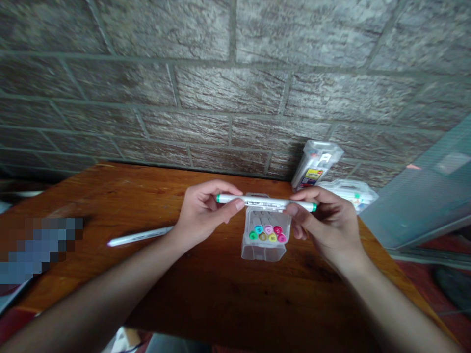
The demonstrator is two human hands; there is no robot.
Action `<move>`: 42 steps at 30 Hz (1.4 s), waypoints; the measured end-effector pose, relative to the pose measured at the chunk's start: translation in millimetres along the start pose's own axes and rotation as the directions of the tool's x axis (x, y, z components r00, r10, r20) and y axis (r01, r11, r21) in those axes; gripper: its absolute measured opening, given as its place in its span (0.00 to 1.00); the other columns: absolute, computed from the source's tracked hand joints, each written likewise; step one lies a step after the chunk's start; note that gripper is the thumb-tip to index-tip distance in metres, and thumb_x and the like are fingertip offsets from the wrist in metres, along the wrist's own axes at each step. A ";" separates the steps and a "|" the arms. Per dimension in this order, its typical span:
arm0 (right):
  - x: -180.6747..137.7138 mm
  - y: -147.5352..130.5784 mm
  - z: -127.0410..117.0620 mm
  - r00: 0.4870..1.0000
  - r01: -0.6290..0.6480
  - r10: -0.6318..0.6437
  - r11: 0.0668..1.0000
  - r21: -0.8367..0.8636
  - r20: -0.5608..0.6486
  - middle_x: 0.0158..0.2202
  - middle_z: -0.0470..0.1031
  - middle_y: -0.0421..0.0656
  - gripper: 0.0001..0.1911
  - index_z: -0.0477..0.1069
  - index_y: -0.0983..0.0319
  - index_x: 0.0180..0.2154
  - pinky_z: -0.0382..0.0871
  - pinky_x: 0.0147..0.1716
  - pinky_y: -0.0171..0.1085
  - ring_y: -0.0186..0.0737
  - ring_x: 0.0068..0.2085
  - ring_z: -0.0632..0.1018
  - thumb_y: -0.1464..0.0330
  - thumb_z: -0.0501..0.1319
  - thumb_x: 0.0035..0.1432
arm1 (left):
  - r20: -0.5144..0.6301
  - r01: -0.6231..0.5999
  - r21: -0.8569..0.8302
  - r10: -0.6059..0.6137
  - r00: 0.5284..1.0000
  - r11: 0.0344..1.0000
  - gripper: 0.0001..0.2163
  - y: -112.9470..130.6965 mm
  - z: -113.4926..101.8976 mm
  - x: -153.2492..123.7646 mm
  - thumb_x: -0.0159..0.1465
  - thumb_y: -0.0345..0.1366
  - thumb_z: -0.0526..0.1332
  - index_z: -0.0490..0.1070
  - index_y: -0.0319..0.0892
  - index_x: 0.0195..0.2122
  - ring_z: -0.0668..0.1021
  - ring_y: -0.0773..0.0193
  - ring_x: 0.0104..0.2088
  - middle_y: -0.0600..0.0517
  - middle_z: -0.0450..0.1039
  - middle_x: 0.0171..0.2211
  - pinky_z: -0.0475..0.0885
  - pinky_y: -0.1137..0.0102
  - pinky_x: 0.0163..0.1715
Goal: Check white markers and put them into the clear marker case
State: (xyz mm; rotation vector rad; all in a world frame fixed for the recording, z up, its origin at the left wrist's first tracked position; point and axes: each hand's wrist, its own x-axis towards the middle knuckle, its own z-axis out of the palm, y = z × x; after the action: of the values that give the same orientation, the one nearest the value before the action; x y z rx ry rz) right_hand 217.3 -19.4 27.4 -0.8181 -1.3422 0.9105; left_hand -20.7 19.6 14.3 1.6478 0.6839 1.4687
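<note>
A white marker with green ends (267,202) is held level in front of me, printed text facing up. My left hand (208,208) pinches its left part between thumb and fingers, while my right hand (324,220) grips it near the right end. Just behind and below it on the table lies a clear plastic case (264,251) with its lid open. Inside, several markers (268,228) show round ends in green, blue, pink, red and yellow. Another white marker with a purple tip (140,237) lies on the table left of my left forearm.
The wooden table (121,196) stands against a stone-block wall (228,88). A clear container with a yellow label (316,164) stands at the back right, and a second clear case (362,193) sits beside it, partly behind my right hand.
</note>
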 end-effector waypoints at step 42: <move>7.7 -5.5 -5.8 0.988 -0.120 0.130 0.985 0.126 -0.077 0.32 0.88 0.45 0.12 0.86 0.59 0.39 0.64 0.11 0.31 0.31 0.15 0.72 0.59 0.76 0.56 | -0.028 0.114 -0.348 -0.132 0.991 0.931 0.08 -2.8 -5.8 7.1 0.62 0.37 0.73 0.87 0.43 0.41 0.73 0.70 0.19 0.46 0.85 0.30 0.70 0.73 0.19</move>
State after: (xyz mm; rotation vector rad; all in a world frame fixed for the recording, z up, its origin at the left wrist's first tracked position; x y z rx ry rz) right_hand 223.5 -14.7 35.3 -0.8448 -1.1603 1.0344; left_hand -24.8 28.1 15.7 1.2796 0.5106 1.4497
